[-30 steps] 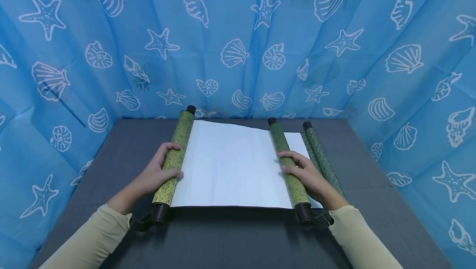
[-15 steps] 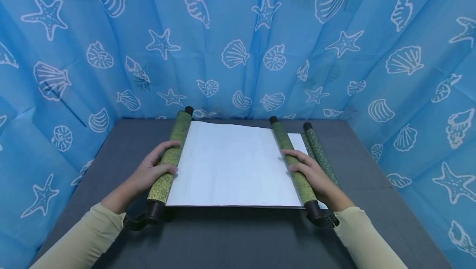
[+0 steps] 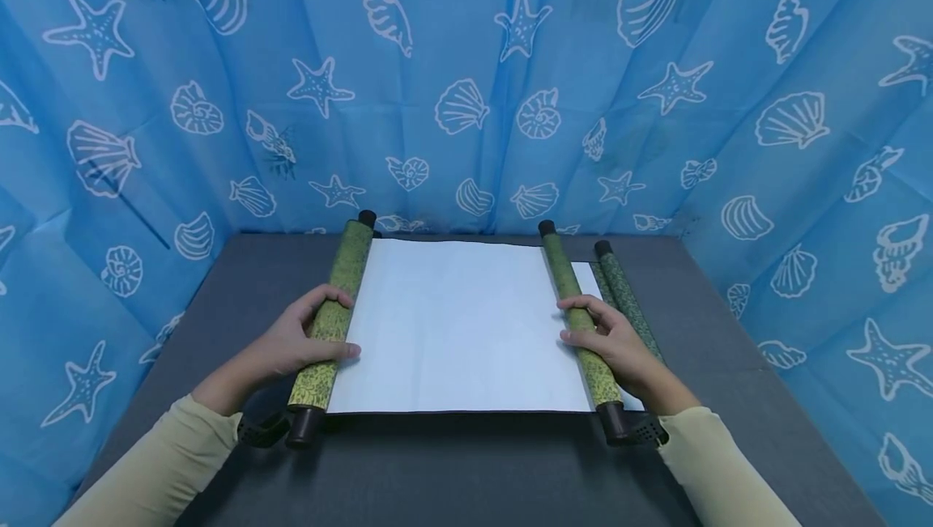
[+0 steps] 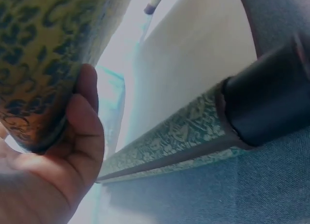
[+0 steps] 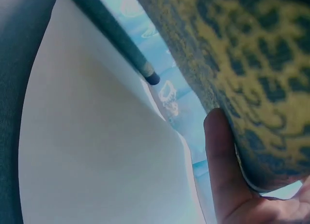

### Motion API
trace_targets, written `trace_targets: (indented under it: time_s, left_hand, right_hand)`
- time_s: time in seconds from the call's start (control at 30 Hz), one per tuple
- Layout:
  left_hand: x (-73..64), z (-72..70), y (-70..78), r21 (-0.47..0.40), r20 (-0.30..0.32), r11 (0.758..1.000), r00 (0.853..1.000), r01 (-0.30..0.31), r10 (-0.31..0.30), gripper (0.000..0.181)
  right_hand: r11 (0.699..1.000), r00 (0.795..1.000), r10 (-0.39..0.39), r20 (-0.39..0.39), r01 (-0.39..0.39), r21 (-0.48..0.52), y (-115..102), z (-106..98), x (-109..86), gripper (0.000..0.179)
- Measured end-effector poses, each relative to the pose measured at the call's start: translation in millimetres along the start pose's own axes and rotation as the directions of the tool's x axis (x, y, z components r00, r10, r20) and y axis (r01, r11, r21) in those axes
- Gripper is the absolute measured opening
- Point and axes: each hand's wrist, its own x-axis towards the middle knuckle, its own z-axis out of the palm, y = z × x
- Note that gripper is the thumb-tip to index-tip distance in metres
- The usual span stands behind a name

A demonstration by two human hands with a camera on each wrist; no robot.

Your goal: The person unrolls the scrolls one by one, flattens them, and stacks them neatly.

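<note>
A scroll's white sheet (image 3: pixel 459 325) stretches between two yellow-green patterned rolls with dark end knobs. The left roll (image 3: pixel 348 264) lies in my left hand (image 3: pixel 287 345), fingers over its far side and thumb reaching the sheet. My right hand (image 3: pixel 615 349) grips the right roll (image 3: pixel 560 264) between fingers and thumb, near its middle. A green floral roller (image 4: pixel 179 132) with a black knob (image 4: pixel 264 91) appears below the left hand in the left wrist view. The right wrist view shows the patterned roll (image 5: pixel 261 79) close up, held against my thumb. Parts of both palms are hidden.
A darker green roller (image 3: pixel 632 304) lies on the grey table (image 3: pixel 466 470), right of the right roll, with a strip of white beside it. Blue curtains (image 3: pixel 408 106) with shells and starfish hang behind the table and on both sides.
Both hands have moved slightly apart with the rolls, the left leftward and the right rightward. More white sheet shows between them, and the white strip at the right is narrower.
</note>
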Motion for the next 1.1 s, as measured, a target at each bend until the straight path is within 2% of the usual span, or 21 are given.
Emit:
trace_targets:
  time_s: [0.07, 0.17, 0.3, 0.43, 0.67, 0.8, 0.9, 1.1]
  left_hand:
    - [-0.2, -0.5, 1.6, 0.016, 0.015, 1.000, 1.000, 0.011, -0.011, 0.063]
    - [-0.2, -1.5, 2.1, 0.018, 0.021, 1.000, 1.000, 0.008, -0.008, 0.063]
    - [-0.1, -4.6, 0.5, 0.010, -0.015, 1.000, 1.000, 0.012, -0.012, 0.063]
    - [-1.2, -9.1, -0.9, 0.011, -0.033, 0.998, 0.998, 0.057, -0.057, 0.071]
    - [-1.9, -11.9, -0.6, 0.043, -0.055, 0.993, 0.993, 0.106, -0.103, 0.072]
    - [-1.1, -10.3, 0.5, 0.019, -0.044, 0.994, 0.993, 0.109, -0.108, 0.072]
    - [-0.5, -9.1, 0.8, 0.022, -0.033, 0.996, 0.995, 0.090, -0.089, 0.075]
    - [-0.8, -7.6, -1.0, 0.012, -0.041, 0.998, 0.997, 0.069, -0.069, 0.052]
  right_hand:
    - [1.000, 1.000, -0.015, -0.005, 0.015, -0.013, 0.8, -0.6, -0.2, 0.056]
    - [1.000, 1.000, 0.013, -0.013, -0.013, -0.012, 0.0, -2.1, -0.8, 0.058]
    - [0.998, 0.998, 0.060, -0.021, -0.060, 0.010, -3.0, -4.9, -1.4, 0.058]
    - [0.997, 0.997, 0.071, -0.040, -0.071, -0.002, -4.3, -9.3, -2.3, 0.057]
    - [0.995, 0.999, 0.023, -0.044, -0.028, -0.100, -5.7, -16.7, -3.8, 0.057]
    - [0.993, 0.998, 0.001, -0.061, -0.008, -0.118, -6.8, -18.8, -5.1, 0.057]
    - [0.994, 0.998, -0.001, -0.067, -0.006, -0.108, -6.9, -19.3, -5.8, 0.056]
    - [0.994, 0.997, -0.008, -0.078, 0.000, -0.110, -6.9, -19.2, -6.1, 0.056]
